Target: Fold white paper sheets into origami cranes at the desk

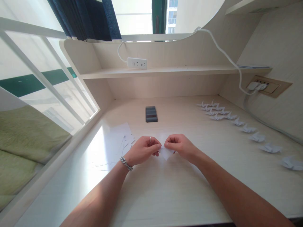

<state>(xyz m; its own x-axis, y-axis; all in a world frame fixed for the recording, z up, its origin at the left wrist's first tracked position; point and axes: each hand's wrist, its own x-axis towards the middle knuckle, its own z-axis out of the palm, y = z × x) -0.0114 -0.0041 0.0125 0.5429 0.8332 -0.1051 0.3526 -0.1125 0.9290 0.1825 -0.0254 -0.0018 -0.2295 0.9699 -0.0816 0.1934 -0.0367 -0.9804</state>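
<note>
Between my hands, above the middle of the desk, is a small piece of folded white paper point(166, 153) with a point toward me. My left hand point(147, 148), with a ring and a chain bracelet, pinches its left side between thumb and fingers. On the paper's right side, my right hand point(181, 145) has thumb and forefinger pressed together. The two thumb tips nearly meet at the paper's upper edge. Fingers hide parts of the folds. Loose white paper sheets point(111, 148) lie to the left of my left hand, partly in bright sunlight.
Several folded paper cranes point(247, 128) stand in rows along the right side of the desk point(151, 195). A dark blurred object point(151, 114) lies beyond my hands. A power strip point(137, 63) rests on the shelf point(165, 72), and a white cable point(227, 56) runs to the wall socket point(272, 86).
</note>
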